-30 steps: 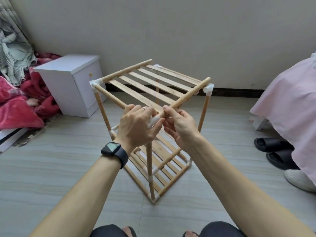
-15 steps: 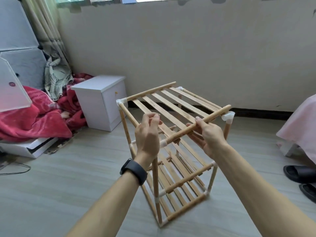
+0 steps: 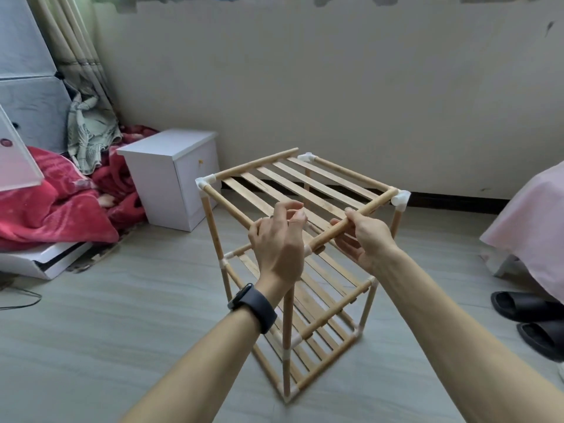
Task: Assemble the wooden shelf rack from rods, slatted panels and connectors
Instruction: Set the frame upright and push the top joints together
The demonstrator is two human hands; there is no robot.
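The wooden shelf rack (image 3: 300, 186) stands upright on the floor in the middle, with a slatted top panel, lower slatted shelves and white connectors (image 3: 401, 199) at its corners. My left hand (image 3: 276, 242), with a dark watch on the wrist, covers the near top corner, its fingers curled over it. A bit of that corner's white connector (image 3: 307, 250) shows beside the palm. My right hand (image 3: 364, 239) grips the top front rod (image 3: 378, 203), which runs from that corner to the right connector.
A white cabinet (image 3: 171, 175) stands left of the rack, with a red blanket (image 3: 55, 206) and a white board (image 3: 45, 262) further left. On the right are a pink bed cover (image 3: 537, 215) and black slippers (image 3: 525, 306). The wall lies close behind.
My view has lifted, showing more wall and room. My right hand has slid along the top front rod away from the corner. My left hand stays on the near top corner.
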